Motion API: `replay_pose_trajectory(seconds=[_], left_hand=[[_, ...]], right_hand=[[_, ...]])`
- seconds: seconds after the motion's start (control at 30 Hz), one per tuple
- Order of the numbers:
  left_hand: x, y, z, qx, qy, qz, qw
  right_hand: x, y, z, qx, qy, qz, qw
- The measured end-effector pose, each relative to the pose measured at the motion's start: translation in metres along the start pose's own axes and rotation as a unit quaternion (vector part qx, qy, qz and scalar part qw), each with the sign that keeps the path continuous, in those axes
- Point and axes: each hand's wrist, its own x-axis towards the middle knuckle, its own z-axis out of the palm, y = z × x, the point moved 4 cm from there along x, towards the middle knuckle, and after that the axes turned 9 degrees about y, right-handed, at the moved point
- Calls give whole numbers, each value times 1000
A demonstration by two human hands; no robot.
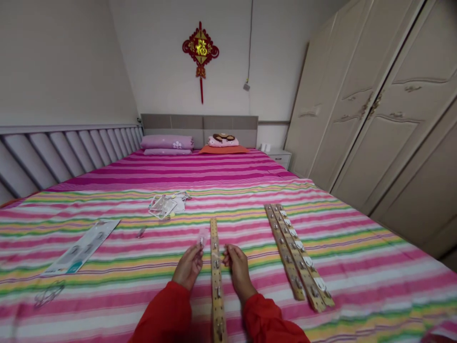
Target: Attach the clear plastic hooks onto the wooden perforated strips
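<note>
Tan perforated strip (216,277) with metal pieces lies on the striped sheet (124,305). At its left, the left hand (188,267) pinches a small clear packet (203,235); at its right, the right hand (238,267) looks narrow — holding something, I cannot tell. Farther lie plastic packages (167,206) — then the headboard (228,125).
</note>
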Motion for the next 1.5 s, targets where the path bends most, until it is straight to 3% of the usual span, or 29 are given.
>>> replay_pose_trajectory(seconds=[0.17, 0.43, 0.53, 0.63, 0.77, 0.9, 1.0, 1.2, 1.5], left_hand=[[-7, -16, 18, 69, -23, 28, 997], [-15, -21, 24, 157, -59, 75, 983], [-19, -20, 25, 198, -56, 84, 975], [-17, -9, 28, 253, -52, 137, 956], [-5, 13, 37, 280, -56, 214, 934], [14, 24, 52, 276, -92, 210, 933], [26, 29, 61, 256, -89, 214, 938], [46, 27, 66, 247, -67, 230, 939], [62, 12, 55, 262, -35, 212, 941]], right_hand=[[0, -4, -1, 29, -14, 10, 999], [-12, -20, 16, 16, -50, 34, 998], [-10, -22, 21, 7, -66, 39, 997], [-1, -21, 23, -11, -73, 40, 996], [17, -25, 30, -37, -100, 18, 994], [36, -33, 43, -67, -116, 10, 991], [51, -35, 51, -74, -113, 17, 991], [72, -27, 56, -72, -70, 2, 995], [75, -4, 49, -77, -35, 7, 996]])
